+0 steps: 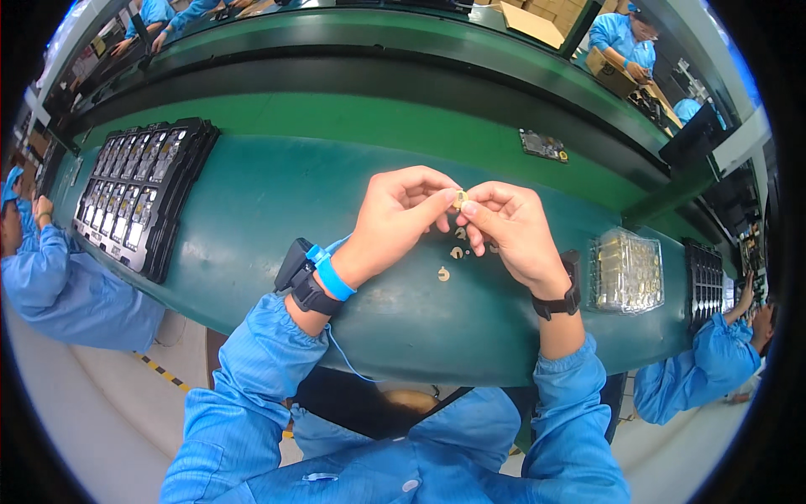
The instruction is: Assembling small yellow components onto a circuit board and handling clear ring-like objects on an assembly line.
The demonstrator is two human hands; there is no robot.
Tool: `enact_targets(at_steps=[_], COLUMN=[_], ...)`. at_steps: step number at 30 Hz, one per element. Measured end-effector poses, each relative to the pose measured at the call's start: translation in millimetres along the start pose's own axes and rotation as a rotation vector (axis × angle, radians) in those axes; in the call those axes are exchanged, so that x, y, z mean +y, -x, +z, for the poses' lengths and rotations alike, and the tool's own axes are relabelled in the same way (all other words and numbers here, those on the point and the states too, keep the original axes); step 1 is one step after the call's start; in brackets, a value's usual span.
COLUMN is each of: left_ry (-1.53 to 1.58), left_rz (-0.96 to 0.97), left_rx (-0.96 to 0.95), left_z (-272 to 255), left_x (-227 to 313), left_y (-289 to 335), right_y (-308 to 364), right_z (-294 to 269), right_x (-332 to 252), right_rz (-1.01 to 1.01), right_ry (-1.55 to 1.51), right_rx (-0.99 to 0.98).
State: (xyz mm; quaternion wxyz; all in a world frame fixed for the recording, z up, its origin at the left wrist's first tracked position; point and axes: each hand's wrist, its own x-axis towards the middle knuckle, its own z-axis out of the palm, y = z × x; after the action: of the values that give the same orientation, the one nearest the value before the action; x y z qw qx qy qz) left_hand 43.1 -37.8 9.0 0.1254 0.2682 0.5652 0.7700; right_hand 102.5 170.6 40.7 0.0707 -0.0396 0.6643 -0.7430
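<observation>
Between the fingertips of both hands is a small round gold-coloured part (459, 199), held just above the green tabletop. My left hand (405, 210) pinches it between thumb and forefinger from the left. My right hand (510, 225) grips its other side the same way, with the lower fingers curled. Several similar flat gold-coloured round parts with notches lie on the table below the hands; one (443, 274) is nearest to me, another (457, 252) a little farther. Some are partly hidden by my right fingers. A blue wrist strap (330, 273) with a cord is on my left wrist.
Black trays (138, 189) with rows of circuit boards stand at the left. A circuit board (544, 145) lies far right on a green belt. To the right are stacked clear plastic trays (626, 270) of gold-coloured parts and another black tray (703, 281). Co-workers sit on both sides.
</observation>
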Motion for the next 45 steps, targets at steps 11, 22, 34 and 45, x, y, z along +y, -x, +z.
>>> enact_targets(at_steps=[11,22,34,45], left_ry=[0.090,0.113,0.148,0.115], left_rz=[-0.117,-0.179,-0.041,-0.023], left_rx=[-0.065,-0.133,0.007,-0.016], left_z=[-2.8,5.6,-0.2,-1.8], left_x=[3.7,6.5,-6.3,-7.9], left_y=[0.2,-1.1,-1.6,-0.5], right_y=[3.5,4.7,7.4,7.8], right_z=[4.8,3.8,12.1,13.0], right_x=[21.6,19.1,27.0,25.6], right_rz=[-0.160,-0.192,-0.524,-0.536], right_ry=[-0.012,-0.006,0.380,0.383], right_rx=[0.081,0.065,0.230,0.225])
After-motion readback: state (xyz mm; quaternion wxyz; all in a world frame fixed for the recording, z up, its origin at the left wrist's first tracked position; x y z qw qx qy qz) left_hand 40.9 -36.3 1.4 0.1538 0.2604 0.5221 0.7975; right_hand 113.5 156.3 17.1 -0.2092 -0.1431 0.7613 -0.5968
